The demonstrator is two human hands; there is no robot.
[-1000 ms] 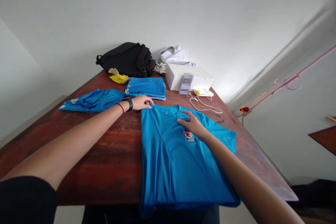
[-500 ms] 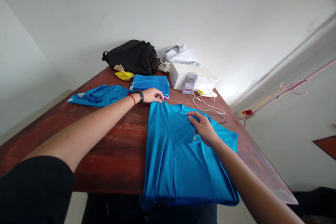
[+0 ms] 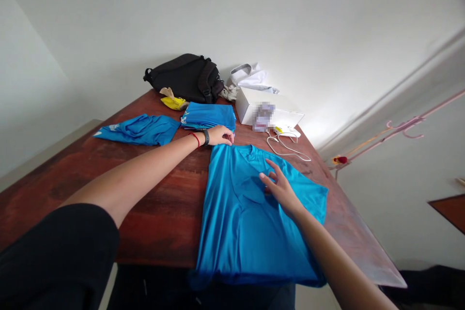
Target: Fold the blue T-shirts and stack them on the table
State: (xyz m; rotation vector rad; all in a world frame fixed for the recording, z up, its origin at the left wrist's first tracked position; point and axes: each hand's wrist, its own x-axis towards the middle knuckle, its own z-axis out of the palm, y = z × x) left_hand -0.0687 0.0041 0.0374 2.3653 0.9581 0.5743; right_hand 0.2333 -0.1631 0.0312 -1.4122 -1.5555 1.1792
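Observation:
A blue shirt (image 3: 261,232) lies spread at the table's front, its collar toward the back and its lower end over the near edge. My left hand (image 3: 221,135), with a black band and a red string at the wrist, pinches the shirt at its far left shoulder. Over the chest, just below the collar, my right hand (image 3: 278,186) has its fingers apart and holds nothing. The left sleeve is folded inward across the shirt, beneath my right hand. Behind my left hand is a stack of folded blue cloth (image 3: 209,116).
A crumpled blue garment (image 3: 140,130) lies left on the wooden table (image 3: 156,232). Toward the wall are a black backpack (image 3: 181,77), a yellow packet (image 3: 174,102), a white box (image 3: 247,106), white cloth (image 3: 250,75) and a white cable (image 3: 290,154). A pink rack (image 3: 403,126) stands right.
My right hand has opened and let go of the sleeve, which now lies flatter on the shirt. My left hand has shifted slightly right, still at the shoulder.

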